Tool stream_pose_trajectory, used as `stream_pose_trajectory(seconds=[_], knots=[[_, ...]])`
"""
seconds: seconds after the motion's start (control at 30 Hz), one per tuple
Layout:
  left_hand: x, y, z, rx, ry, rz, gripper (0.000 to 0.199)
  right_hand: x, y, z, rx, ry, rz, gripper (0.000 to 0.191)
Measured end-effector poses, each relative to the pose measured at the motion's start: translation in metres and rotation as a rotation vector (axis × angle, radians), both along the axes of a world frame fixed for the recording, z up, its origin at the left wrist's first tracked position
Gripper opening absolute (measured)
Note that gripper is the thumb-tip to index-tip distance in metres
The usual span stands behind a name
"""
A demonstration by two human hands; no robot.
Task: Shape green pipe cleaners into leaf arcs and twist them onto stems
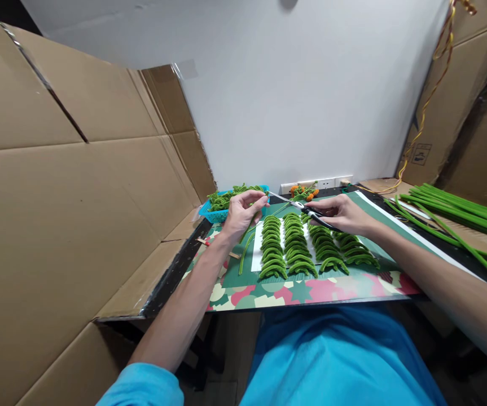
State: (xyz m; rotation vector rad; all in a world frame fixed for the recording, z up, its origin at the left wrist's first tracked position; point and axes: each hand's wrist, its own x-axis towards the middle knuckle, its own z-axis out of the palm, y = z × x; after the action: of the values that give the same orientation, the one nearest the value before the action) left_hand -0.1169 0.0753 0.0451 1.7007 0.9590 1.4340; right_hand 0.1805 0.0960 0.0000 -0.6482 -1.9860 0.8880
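Note:
My left hand point(247, 211) is closed in a pinch on a green pipe cleaner point(246, 232), which trails down from under the palm. In my right hand point(341, 215) is a pair of scissors point(297, 205) with black handles. Its blades point left and reach close to my left fingertips; whether they touch the pipe cleaner, I cannot tell. Just below both hands, curved green pipe-cleaner pieces point(295, 243) lie stacked in several columns on white paper point(257, 260). Another green strand point(245, 256) rests on the mat beneath my left wrist.
Behind my left hand stands a blue basket point(214, 216) heaped with green pieces. Orange pipe-cleaner flowers point(306, 192) lie near a power strip point(327, 183) by the wall. Long green pipe cleaners point(459, 211) are piled at right. Cardboard panels point(99, 197) flank the table.

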Motion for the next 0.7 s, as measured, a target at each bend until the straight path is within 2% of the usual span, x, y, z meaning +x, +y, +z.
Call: stream_pose_trajectory(seconds=[0.2,0.33,0.43,0.5,0.57,0.63,0.7], knots=[[0.001,-0.001,0.001,0.045,-0.015,0.010,0.046,-0.002,-0.007,0.007,-0.284,0.048,0.090,0.065],[0.001,-0.001,0.001,0.070,-0.037,-0.026,0.047,0.002,-0.011,0.013,-0.396,0.063,0.283,0.045],[0.002,-0.003,0.001,0.074,-0.048,-0.054,0.047,0.004,-0.010,0.014,-0.411,0.059,0.371,0.041],[0.003,-0.004,0.001,0.070,-0.055,-0.071,0.045,0.005,-0.009,0.013,-0.412,0.061,0.348,0.042],[0.003,-0.004,0.001,0.062,-0.061,-0.081,0.041,0.005,-0.007,0.011,-0.388,0.052,0.265,0.050],[0.003,-0.004,0.001,0.050,-0.060,-0.071,0.038,0.005,-0.005,0.010,-0.325,0.035,0.171,0.064],[0.001,-0.003,0.001,0.038,-0.067,-0.047,0.039,0.005,-0.003,0.008,-0.239,0.002,0.106,0.069]])
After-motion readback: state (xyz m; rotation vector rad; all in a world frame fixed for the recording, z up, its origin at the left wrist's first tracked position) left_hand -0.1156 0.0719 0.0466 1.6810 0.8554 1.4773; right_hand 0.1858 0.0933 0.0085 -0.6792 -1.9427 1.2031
